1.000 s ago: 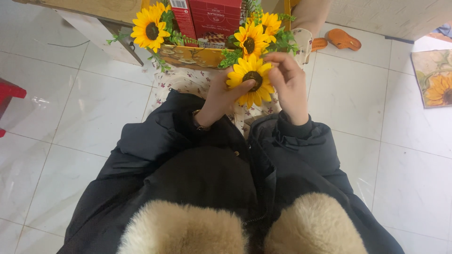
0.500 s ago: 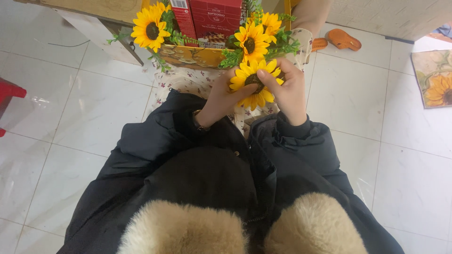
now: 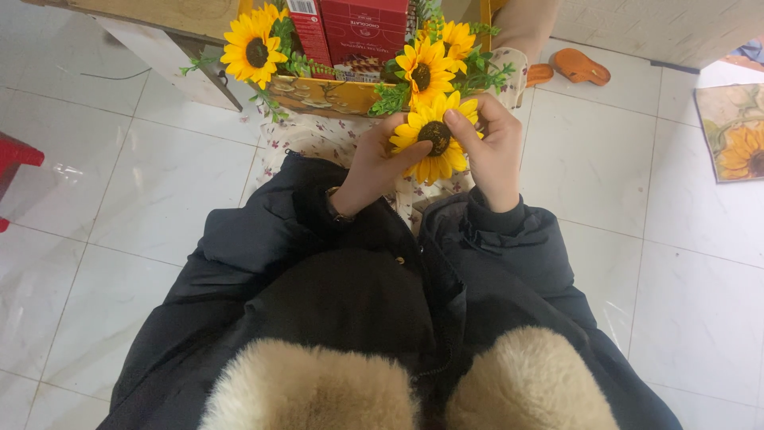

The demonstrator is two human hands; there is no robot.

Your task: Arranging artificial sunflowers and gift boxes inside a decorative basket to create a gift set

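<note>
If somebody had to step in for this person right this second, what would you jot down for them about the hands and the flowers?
Left hand: grips the loose sunflower from the left side, thumb against the petals.
Right hand: holds the same flower from the right, a fingertip on its dark centre.
The flower sits above the lap, just in front of the yellow basket.
Done: the basket already holds red boxes, a sunflower at its left and two more at its right.
Left: the held flower is not yet in the basket.
</note>
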